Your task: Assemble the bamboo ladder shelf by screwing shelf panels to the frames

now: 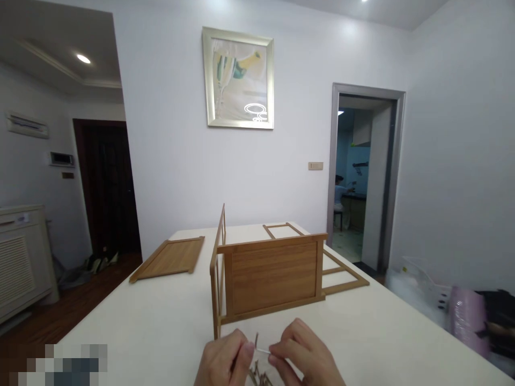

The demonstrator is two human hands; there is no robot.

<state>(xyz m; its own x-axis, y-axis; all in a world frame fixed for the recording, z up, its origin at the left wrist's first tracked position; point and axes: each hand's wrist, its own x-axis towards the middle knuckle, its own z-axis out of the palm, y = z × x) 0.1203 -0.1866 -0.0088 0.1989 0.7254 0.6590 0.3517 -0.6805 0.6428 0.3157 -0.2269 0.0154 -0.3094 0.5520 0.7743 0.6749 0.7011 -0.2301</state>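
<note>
At the bottom edge of the view, my left hand point(225, 360) and my right hand point(302, 354) meet over the white table point(132, 327). Both pinch a thin metal screw point(262, 351) held level between their fingertips. Under them lies a small bunch of metal screws point(259, 376). Just beyond the hands stands a partly built bamboo shelf point(270, 276), one panel upright and facing me, with a slatted side frame point(218, 262) at its left.
A loose bamboo shelf board point(169, 258) lies on the table's far left. A bamboo frame point(341, 273) lies flat behind the shelf at right. Plastic bags and a pink bundle point(462, 308) sit off the table's right. Another person is in the far doorway point(341, 195).
</note>
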